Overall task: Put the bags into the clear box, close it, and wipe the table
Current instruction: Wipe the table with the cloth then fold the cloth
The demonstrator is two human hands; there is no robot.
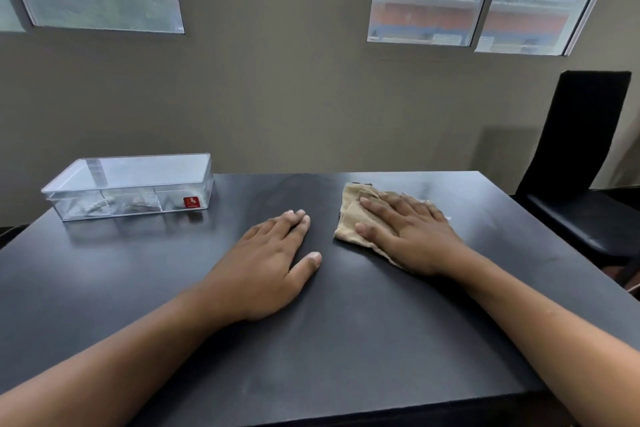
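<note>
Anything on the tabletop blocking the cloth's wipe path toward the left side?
Yes. The left hand lies flat on the table just left of the cloth, which sits under the right hand. Further left, the closed clear box stands at the far-left corner. Otherwise nothing visible.
</note>
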